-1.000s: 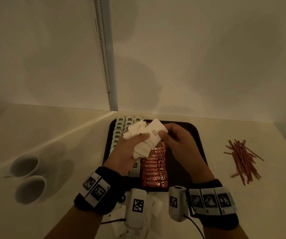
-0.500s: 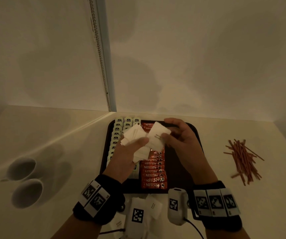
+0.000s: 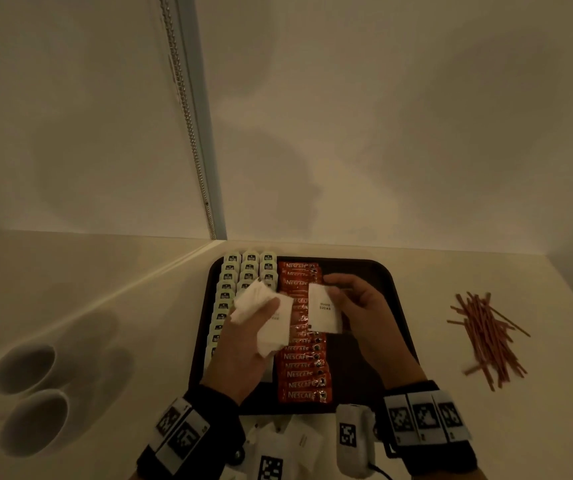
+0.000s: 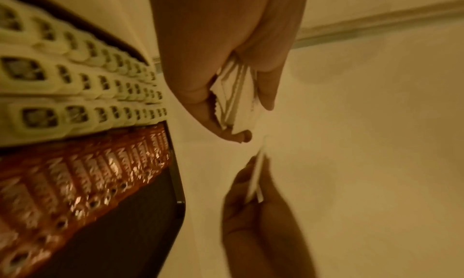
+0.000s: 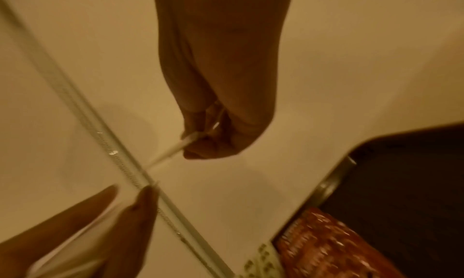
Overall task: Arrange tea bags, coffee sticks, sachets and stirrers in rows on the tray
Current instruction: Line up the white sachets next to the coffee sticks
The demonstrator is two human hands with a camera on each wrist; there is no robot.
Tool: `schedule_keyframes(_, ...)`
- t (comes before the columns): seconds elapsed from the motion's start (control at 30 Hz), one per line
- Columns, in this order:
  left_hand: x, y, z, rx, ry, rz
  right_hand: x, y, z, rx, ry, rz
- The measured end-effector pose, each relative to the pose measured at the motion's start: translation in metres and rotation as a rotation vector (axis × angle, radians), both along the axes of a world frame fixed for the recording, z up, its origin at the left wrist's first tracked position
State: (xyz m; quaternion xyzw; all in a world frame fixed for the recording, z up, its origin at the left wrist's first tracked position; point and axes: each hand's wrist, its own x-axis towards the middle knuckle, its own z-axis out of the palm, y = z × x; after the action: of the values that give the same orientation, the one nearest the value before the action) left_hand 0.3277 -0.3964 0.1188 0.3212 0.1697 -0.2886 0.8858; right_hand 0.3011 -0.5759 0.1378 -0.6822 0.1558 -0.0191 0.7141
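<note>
Head view: left hand (image 3: 243, 344) clutching a sachet stack (image 3: 267, 317) (fanned), right hand (image 3: 364, 317) pinching one sachet (image 3: 325, 308).

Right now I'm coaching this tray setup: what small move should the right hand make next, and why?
Probably lower the single sachet pinched in the right hand onto the bare part of the tray, just right of the coffee sticks. Tea bags and sticks already fill rows; the left hand holds the other sachets.

Black wristbands (image 3: 427, 427) carry white square-coded tags and white camera pods (image 3: 351, 441).
</note>
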Motion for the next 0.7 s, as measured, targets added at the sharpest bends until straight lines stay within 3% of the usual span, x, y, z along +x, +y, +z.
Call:
schedule_keyframes(0.07, 0.006, 0.010, 0.000, -0.185, 0.256, 0.038, 0.009, -0.013, -0.014, -0.012, 0.164, -0.011)
schedule_keyframes(0.13, 0.008, 0.014, -0.009, -0.114, 0.147, 0.019, 0.021, -0.028, -0.030, 0.039, 0.295, 0.004)
schedule_keyframes(0.17, 0.009, 0.015, -0.013, -0.001, 0.043, 0.032, 0.028, -0.036, -0.038, 0.086, 0.320, 0.015)
schedule_keyframes(0.23, 0.017, 0.015, -0.012, -0.003, 0.007, 0.018, 0.046, -0.052, -0.055, 0.096, 0.293, 0.000)
schedule_keyframes(0.33, 0.031, 0.014, -0.010, 0.056, -0.066, 0.029, 0.078, -0.071, -0.076, -0.053, 0.246, -0.107)
schedule_keyframes(0.47, 0.040, 0.016, -0.009, 0.058, -0.096, 0.071, 0.112, -0.089, -0.106, -0.213, 0.312, -0.227)
schedule_keyframes(0.7, 0.041, 0.016, -0.023, 0.131, -0.089, 0.033, 0.130, -0.097, -0.129, -0.515, 0.371, -0.239)
